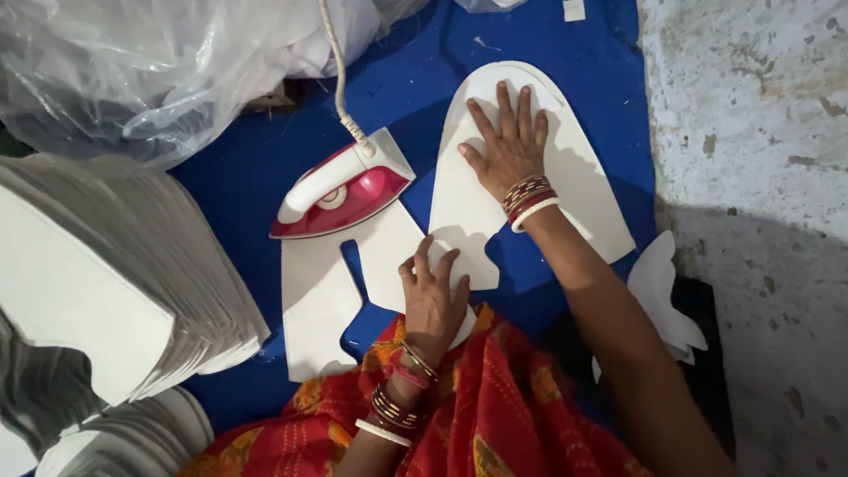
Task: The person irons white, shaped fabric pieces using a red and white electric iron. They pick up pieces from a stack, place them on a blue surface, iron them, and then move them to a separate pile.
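Observation:
A white shaped cloth piece [574,177] lies flat on the blue cloth surface [256,168]. My right hand [510,141] is pressed flat on its rounded upper part, fingers spread. My left hand [433,300] rests on the piece's lower narrow part near my lap, fingers bent. A red and white electric iron [340,187] sits on the left flap of the piece, left of my right hand, and neither hand touches it. Its cord [334,62] runs up out of view.
A tall stack of white cut pieces [115,274] stands at the left. A clear plastic bag [150,62] lies at the top left. More white pieces [662,291] lie on the right by a rough grey wall [751,132]. Red patterned cloth [477,415] covers my lap.

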